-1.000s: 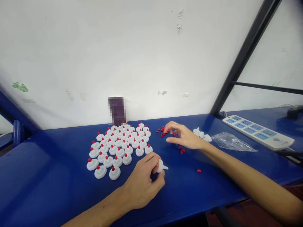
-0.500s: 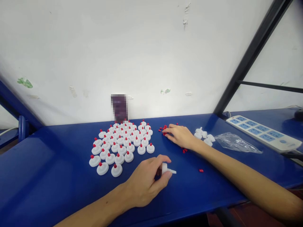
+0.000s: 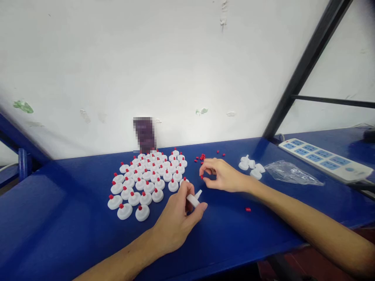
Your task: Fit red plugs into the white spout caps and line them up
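Note:
My left hand (image 3: pixel 178 218) is closed round a white nozzle cap (image 3: pixel 193 200), thumb and fingers on its wide base. The bare spout tilts up and to the right. My right hand (image 3: pixel 224 175) pinches a small red tip cap (image 3: pixel 202 177) between thumb and forefinger, a short way from the spout and apart from it. Left of both hands stand many white nozzle caps (image 3: pixel 142 212) with red tips, upright in a cluster. Beyond the right fingers lies a loose pile of red tip caps (image 3: pixel 202 157). One red tip cap (image 3: pixel 248 209) lies alone below my right forearm.
Several white nozzle caps without red tips (image 3: pixel 256 174) lie right of my right hand, beside a clear plastic bag (image 3: pixel 290 173). A white power strip (image 3: pixel 328 160) lies at the right on the blue table (image 3: pixel 73 218). A dark frame post (image 3: pixel 304 70) rises at the back right.
My right hand has drawn back from the red pile toward me, now with a red tip cap in its fingers. My left hand has turned the white nozzle cap so its spout points upward.

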The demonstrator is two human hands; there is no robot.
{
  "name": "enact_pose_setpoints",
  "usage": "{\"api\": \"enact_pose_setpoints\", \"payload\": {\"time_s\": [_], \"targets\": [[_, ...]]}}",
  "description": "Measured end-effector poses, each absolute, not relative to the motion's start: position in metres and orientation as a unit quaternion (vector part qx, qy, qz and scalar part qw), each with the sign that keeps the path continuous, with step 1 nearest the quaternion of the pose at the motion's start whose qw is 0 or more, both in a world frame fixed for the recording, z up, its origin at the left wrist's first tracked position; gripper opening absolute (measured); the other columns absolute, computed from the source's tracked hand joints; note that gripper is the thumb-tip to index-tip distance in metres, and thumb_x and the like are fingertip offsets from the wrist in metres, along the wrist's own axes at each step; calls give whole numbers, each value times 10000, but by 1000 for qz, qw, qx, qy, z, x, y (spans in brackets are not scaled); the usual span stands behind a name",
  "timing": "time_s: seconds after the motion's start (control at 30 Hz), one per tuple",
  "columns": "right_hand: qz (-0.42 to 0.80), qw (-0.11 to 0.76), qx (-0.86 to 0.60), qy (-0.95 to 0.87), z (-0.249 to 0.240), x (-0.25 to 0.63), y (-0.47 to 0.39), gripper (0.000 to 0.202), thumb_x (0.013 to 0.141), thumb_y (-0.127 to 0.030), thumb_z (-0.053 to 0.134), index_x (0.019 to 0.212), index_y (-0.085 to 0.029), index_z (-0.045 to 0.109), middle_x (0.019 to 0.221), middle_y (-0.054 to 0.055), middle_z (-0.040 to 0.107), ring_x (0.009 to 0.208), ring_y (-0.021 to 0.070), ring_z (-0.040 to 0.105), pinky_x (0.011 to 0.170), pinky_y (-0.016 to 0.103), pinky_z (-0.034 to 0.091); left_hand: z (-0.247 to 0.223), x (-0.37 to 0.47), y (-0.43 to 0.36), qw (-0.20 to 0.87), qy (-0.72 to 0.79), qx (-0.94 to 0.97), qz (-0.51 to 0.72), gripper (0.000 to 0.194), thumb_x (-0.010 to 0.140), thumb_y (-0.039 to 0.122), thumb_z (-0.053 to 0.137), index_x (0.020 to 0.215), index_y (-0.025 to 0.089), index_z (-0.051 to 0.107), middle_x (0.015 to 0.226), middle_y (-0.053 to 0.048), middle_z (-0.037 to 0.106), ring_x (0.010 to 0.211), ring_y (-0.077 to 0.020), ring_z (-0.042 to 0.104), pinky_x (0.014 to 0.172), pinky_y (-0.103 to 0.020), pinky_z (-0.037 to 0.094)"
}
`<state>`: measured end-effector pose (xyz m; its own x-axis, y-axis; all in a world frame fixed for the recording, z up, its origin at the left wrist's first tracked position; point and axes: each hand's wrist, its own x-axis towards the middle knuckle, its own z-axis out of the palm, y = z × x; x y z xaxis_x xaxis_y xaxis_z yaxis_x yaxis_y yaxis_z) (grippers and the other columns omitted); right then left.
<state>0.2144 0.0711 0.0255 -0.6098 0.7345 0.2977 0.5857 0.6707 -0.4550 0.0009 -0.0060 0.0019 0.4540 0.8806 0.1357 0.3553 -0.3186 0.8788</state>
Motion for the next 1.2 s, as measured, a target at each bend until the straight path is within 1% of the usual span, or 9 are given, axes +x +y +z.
{"api": "enact_pose_setpoints", "payload": {"time_s": [0.17,0.4,0.63,0.73,0.87,0.93,1.0,1.1,1.2], "targets": [[342,259,-325,-843,33,210,46,108,780,-172,632,884,-164,604,527,-88,506,443,65,430,471,189,353,1,2,-5,420,424,731,332,220,922,331,544,896,231,349,657,98,364,534,-83,311,495,-209,277],[300,298,-313,-851,32,208,42,82,790,-220,695,838,-161,665,513,-88,468,442,51,356,434,185,298,6,2,-6,377,401,784,287,145,963,345,481,971,205,518,680,64,454,572,-100,379,536,-234,303],[317,287,-269,-863,34,210,38,100,849,-219,685,921,-165,730,818,19,740,674,111,640,648,227,500,5,2,-6,347,421,788,286,107,906,240,484,809,196,474,626,76,432,529,-84,364,513,-228,284],[230,276,-229,-905,32,209,40,117,891,-218,655,979,-179,722,852,18,758,723,126,658,693,254,494,4,2,-6,325,460,772,295,85,831,183,496,751,194,473,583,79,427,496,-80,357,490,-227,270],[10,242,-125,-962,32,202,48,190,997,-224,505,1060,-154,671,944,50,746,761,136,636,728,300,438,8,-2,-6,372,466,743,305,90,779,188,500,705,195,449,542,80,371,491,-87,315,473,-239,235],[-107,226,-80,-965,33,198,51,242,1021,-224,439,972,-134,658,903,64,724,722,143,598,679,314,393,10,-3,-7,427,442,718,327,150,803,249,486,674,194,433,551,69,337,516,-97,299,488,-248,235],[-196,236,-55,-950,31,193,51,318,1028,-232,402,831,-137,634,725,39,656,604,142,508,599,319,323,11,-3,-10,460,428,690,359,271,860,324,426,628,186,445,567,45,364,551,-111,334,530,-259,274],[-247,272,-34,-930,25,187,48,371,1016,-226,398,697,-154,574,572,-1,507,522,139,385,550,319,242,6,0,-13,465,466,640,398,441,929,389,327,575,179,488,593,3,458,609,-138,425,607,-282,339],[-241,275,-34,-930,19,181,46,367,1011,-211,385,691,-158,557,599,6,502,546,145,384,561,317,251,-6,3,-15,453,500,594,438,470,951,424,320,585,189,500,584,-6,481,608,-155,462,620,-295,375]]}}
